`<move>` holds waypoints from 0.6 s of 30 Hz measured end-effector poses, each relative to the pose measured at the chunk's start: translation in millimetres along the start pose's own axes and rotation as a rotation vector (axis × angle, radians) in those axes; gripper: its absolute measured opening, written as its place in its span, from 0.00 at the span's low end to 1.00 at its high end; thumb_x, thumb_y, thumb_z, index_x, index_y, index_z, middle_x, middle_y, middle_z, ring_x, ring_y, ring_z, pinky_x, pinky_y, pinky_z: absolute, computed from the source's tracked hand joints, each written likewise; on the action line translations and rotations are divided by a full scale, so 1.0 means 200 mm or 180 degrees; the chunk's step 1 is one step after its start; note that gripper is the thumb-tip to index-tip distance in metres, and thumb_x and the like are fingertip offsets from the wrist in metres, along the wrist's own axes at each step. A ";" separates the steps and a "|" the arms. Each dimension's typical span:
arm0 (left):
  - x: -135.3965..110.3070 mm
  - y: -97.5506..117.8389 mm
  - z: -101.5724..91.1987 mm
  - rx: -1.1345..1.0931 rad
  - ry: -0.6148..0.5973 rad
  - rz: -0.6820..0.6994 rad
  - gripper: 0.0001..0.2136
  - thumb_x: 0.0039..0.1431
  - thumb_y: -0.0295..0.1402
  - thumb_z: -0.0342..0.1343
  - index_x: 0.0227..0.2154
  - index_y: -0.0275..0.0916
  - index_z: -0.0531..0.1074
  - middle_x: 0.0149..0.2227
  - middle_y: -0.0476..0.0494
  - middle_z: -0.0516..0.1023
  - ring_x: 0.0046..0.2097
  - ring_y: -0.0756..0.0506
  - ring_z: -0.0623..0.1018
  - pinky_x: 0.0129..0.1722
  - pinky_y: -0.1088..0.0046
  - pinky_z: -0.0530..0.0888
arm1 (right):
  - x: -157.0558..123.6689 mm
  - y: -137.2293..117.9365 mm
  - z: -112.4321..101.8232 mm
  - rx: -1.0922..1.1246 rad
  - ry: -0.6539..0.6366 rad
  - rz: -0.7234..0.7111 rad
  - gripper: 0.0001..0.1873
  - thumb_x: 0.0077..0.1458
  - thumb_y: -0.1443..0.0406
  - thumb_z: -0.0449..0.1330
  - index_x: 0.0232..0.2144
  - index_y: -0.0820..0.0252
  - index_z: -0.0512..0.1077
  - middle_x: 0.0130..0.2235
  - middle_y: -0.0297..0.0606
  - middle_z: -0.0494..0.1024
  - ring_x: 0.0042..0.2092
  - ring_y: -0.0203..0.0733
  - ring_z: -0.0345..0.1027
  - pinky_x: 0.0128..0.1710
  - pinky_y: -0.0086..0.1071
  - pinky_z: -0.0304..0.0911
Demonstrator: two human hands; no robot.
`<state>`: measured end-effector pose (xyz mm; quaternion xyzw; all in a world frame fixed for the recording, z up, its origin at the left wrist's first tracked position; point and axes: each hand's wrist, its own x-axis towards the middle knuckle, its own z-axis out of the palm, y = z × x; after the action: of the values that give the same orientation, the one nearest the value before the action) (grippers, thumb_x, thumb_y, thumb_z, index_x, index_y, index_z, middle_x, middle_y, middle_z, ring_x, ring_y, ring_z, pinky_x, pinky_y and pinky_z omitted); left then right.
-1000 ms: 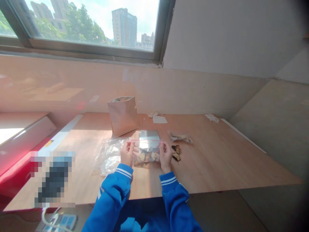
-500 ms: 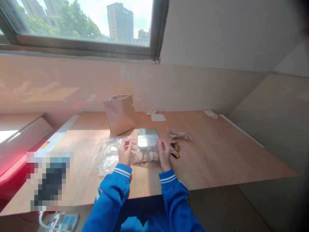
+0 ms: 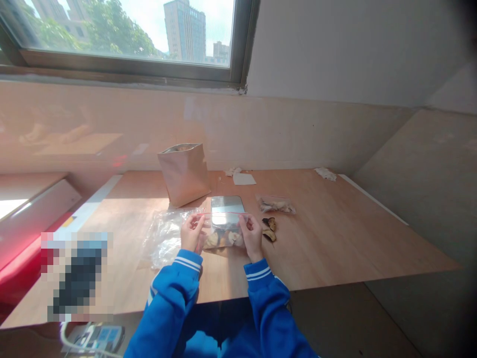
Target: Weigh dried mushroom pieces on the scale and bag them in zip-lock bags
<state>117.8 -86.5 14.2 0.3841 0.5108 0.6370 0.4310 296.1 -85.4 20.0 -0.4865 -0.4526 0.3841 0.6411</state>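
Observation:
Between my two hands hangs a clear zip bag [image 3: 223, 238] with a red strip along its top edge and pale and dark dried slices at its bottom. My left hand [image 3: 192, 232] pinches the strip's left end. At the right end, the fingers of my right hand [image 3: 251, 233] are closed on the same strip. Just behind the bag lies a flat scale with a shiny top [image 3: 226, 205], partly covered by it. Loose dried slices [image 3: 269, 229] rest to the right of my right hand. Clear empty plastic bags [image 3: 167, 236] lie left of my left hand.
A brown paper bag [image 3: 184, 176] stands open at the back left. Another filled zip bag [image 3: 277, 204] lies at the right. White paper [image 3: 244, 179] and crumpled tissue [image 3: 325, 174] sit near the wall. A blurred-out dark object [image 3: 80, 273] is at the left.
My right hand has slid slightly left along the red strip, its fingers now further in. The left hand still holds its end. The view has tilted slightly.

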 end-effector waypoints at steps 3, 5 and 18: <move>0.00 0.00 0.00 -0.0038 0.0061 0.0019 0.20 0.49 0.46 0.64 0.36 0.35 0.70 0.35 0.39 0.81 0.28 0.48 0.79 0.20 0.79 0.72 | 0.00 0.01 -0.01 0.0011 0.0005 -0.0023 0.18 0.51 0.51 0.63 0.31 0.61 0.71 0.24 0.33 0.72 0.25 0.36 0.65 0.24 0.28 0.61; 0.00 0.01 0.00 -0.0088 0.0113 0.0048 0.19 0.49 0.46 0.64 0.36 0.35 0.70 0.36 0.39 0.81 0.28 0.48 0.79 0.21 0.78 0.72 | 0.00 0.02 -0.01 0.0014 -0.0042 -0.0013 0.18 0.51 0.51 0.63 0.31 0.61 0.71 0.24 0.33 0.73 0.24 0.35 0.65 0.23 0.28 0.60; -0.01 0.03 -0.01 -0.0128 -0.0184 -0.0075 0.20 0.46 0.45 0.66 0.36 0.35 0.71 0.36 0.40 0.81 0.28 0.47 0.80 0.21 0.77 0.73 | -0.01 -0.01 0.00 0.0209 -0.0124 0.0148 0.18 0.50 0.51 0.63 0.31 0.60 0.70 0.23 0.30 0.70 0.21 0.32 0.59 0.19 0.26 0.54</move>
<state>116.3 -90.2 19.2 0.3876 0.4898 0.6306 0.4607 296.0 -88.2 22.4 -0.4680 -0.4406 0.4229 0.6387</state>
